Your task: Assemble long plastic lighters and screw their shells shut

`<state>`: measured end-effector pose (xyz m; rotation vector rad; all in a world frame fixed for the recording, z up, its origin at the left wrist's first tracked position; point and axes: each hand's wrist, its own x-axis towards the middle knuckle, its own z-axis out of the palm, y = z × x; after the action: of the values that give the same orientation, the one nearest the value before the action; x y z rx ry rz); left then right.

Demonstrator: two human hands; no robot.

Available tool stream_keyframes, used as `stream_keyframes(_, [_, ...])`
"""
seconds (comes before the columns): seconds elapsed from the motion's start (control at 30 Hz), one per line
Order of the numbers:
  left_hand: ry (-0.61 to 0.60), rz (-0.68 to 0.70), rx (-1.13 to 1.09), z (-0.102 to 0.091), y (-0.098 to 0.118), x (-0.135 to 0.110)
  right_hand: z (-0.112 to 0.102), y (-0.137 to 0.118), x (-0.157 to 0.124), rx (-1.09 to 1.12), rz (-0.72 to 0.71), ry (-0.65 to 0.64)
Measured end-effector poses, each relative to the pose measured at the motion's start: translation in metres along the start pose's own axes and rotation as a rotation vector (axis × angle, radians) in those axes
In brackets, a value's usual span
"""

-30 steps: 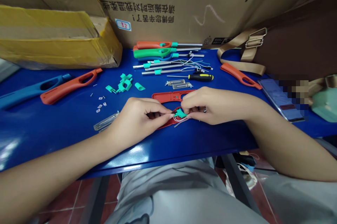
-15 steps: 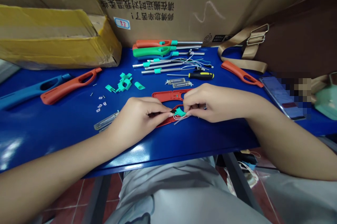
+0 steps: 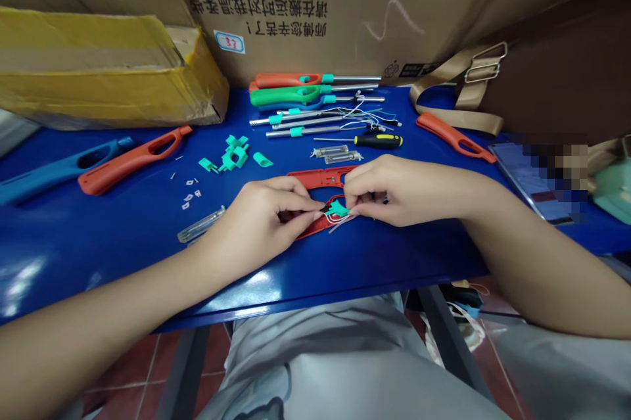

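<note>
Fingertips of my left hand [image 3: 269, 217] are closed on a small black part [image 3: 326, 208] with white wires curving below it. From the other side, my right hand [image 3: 392, 191] pinches the edge of a green plastic piece [image 3: 338, 210], which touches the black part. Both are over a red lighter shell half [image 3: 311, 229], partly covered by my hands. Just behind lies another red shell half [image 3: 313, 179], its inner side up; my right hand hides its right end. A thin clear tube [image 3: 339, 224] sticks out below the green piece.
Behind my hands are clear fuel tanks [image 3: 340, 158], a screwdriver [image 3: 378, 141], metal lighter tubes [image 3: 305, 133] and assembled lighters [image 3: 286, 95]. Left are green pieces [image 3: 233, 154], small screws and an orange shell [image 3: 133, 162]. A cardboard box [image 3: 113, 71] and a phone [image 3: 530, 177] flank the table.
The view has shifted very slightly. Both hands keep the same pinch on the black part and the green piece, with hardly any movement.
</note>
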<state>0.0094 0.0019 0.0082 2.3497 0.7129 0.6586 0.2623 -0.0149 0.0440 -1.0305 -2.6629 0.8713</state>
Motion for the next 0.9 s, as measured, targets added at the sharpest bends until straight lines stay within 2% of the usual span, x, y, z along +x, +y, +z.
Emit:
stream_keyframes(0.13, [-0.004,0.061,0.03,0.0011,-0.0002,-0.0018,-0.0014,-0.0002,-0.0001,0.009,-0.014,0.006])
stream_keyframes(0.3, [-0.022,0.125,0.144,0.0031,0.0046,-0.0034,-0.0037,-0.0026,-0.0016,-0.017,0.027,0.007])
stream_keyframes(0.47, [-0.019,0.172,0.152,0.0034,0.0032,-0.0028,-0.0044,-0.0028,-0.0029,-0.02,0.057,-0.004])
stream_keyframes(0.9, [-0.01,0.169,0.139,0.0078,-0.0018,-0.0023,-0.0056,-0.0009,-0.0059,-0.086,0.066,-0.006])
